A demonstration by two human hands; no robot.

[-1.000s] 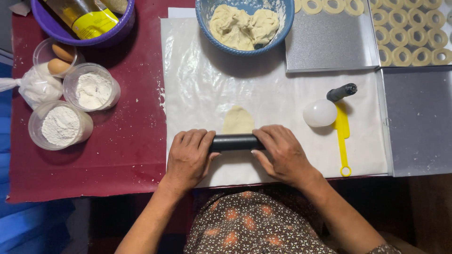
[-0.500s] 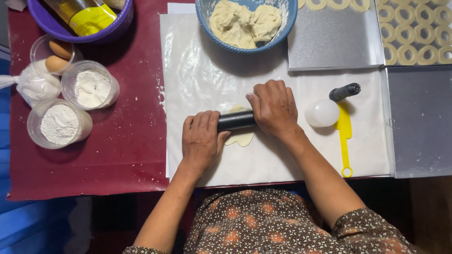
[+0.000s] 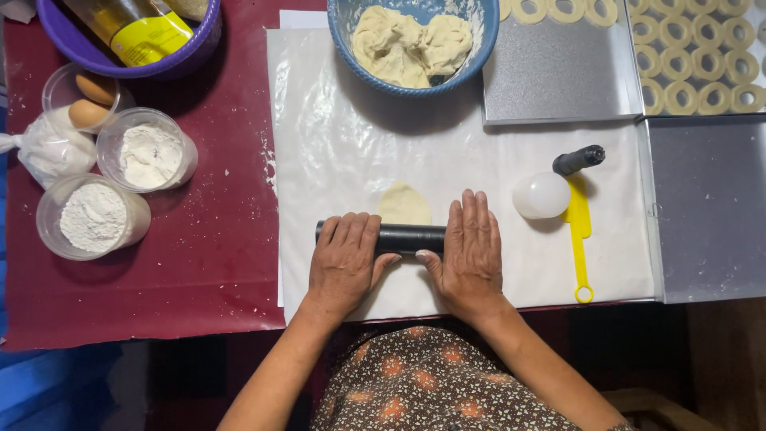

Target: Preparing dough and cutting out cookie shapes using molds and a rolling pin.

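Note:
Both palms press flat on a black rolling pin (image 3: 411, 238) that lies across a white plastic sheet (image 3: 335, 144). My left hand (image 3: 345, 259) covers the pin's left end, and my right hand (image 3: 471, 247) covers its right end. A small flattened piece of pale dough (image 3: 404, 204) lies on the sheet just beyond the pin, partly under it. At the far edge of the sheet stands a blue bowl (image 3: 483, 40) holding a large lump of dough (image 3: 411, 44).
A white round cup (image 3: 541, 195), a black-handled tool (image 3: 578, 160) and a yellow utensil (image 3: 580, 239) lie right of the pin. Metal trays (image 3: 558, 80) at the right carry several dough rings (image 3: 702, 72). At the left stand flour tubs (image 3: 94, 217), eggs (image 3: 86, 102) and a purple bowl (image 3: 120, 60).
Both hands drew the rolling pin back toward me off the dough, then away, then back again; the dough piece now shows beyond the pin, flatter than before.

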